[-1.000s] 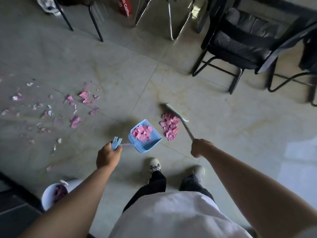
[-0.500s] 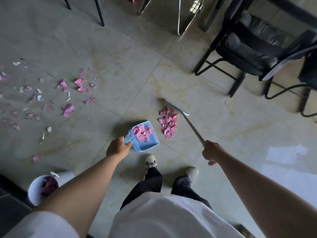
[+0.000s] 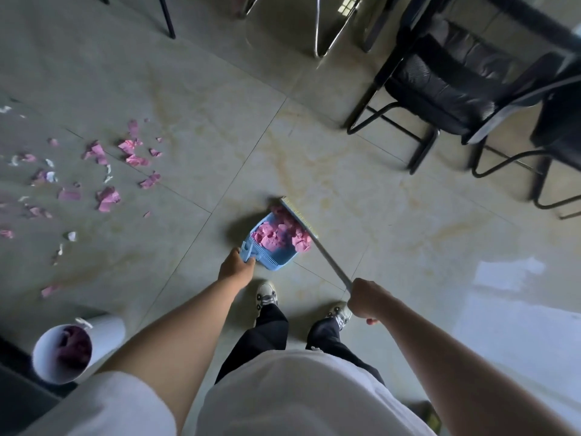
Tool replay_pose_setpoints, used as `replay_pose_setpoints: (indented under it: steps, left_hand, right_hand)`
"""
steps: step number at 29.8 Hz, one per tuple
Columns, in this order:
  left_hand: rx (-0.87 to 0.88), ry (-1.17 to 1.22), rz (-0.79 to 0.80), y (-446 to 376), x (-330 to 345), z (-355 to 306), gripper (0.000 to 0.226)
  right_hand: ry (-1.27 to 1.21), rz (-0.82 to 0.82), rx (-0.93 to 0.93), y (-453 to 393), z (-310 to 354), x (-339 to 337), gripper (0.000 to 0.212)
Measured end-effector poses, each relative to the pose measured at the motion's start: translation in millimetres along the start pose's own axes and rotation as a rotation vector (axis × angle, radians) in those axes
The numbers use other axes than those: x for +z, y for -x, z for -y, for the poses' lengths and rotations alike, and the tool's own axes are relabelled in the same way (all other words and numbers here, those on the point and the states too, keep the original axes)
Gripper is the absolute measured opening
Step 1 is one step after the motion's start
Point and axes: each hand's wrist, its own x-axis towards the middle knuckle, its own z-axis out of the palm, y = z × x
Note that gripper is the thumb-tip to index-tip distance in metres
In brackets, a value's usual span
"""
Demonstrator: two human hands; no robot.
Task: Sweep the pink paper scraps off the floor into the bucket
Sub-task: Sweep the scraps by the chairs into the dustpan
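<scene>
My left hand (image 3: 236, 265) grips the handle of a blue dustpan (image 3: 276, 258) resting on the floor just ahead of my feet. A heap of pink scraps (image 3: 279, 232) fills the pan. My right hand (image 3: 366, 297) holds the thin broom handle (image 3: 330, 258); the broom head (image 3: 298, 217) presses against the pan's open edge, with some scraps bunched against it. More pink scraps (image 3: 107, 171), mixed with white ones, lie scattered on the tiles to the left. A white bucket (image 3: 67, 352) with pink scraps inside stands at my lower left.
Black chairs (image 3: 446, 89) with metal legs stand at the upper right, and chrome chair legs (image 3: 333, 29) at the top middle. My two shoes (image 3: 266, 294) are just behind the dustpan. A dark edge runs along the lower left by the bucket.
The broom head has swept left, pushing the pile of pink scraps from the floor into the dustpan. My left hand kept the pan down in place.
</scene>
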Motion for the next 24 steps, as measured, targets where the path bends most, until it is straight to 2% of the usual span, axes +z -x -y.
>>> replay_pose_setpoints:
  steps: [4, 11, 19, 24]
  left_hand:
    - [0.002, 0.033, 0.024, 1, 12, -14, 0.028]
    - [-0.014, 0.047, 0.014, 1, 16, -16, 0.026]
    - [-0.008, 0.006, -0.032, 4, 12, -5, 0.029]
    - [-0.016, -0.039, -0.097, 10, 6, 7, 0.033]
  right_hand:
    - [0.048, 0.018, -0.039, 12, -11, -7, 0.032]
    - [-0.001, -0.062, -0.031, 17, -55, -2, 0.02]
    - [-0.11, -0.151, 0.051, 10, -73, 6, 0.025]
    - [-0.155, -0.125, 0.072, 3, -62, 4, 0.035]
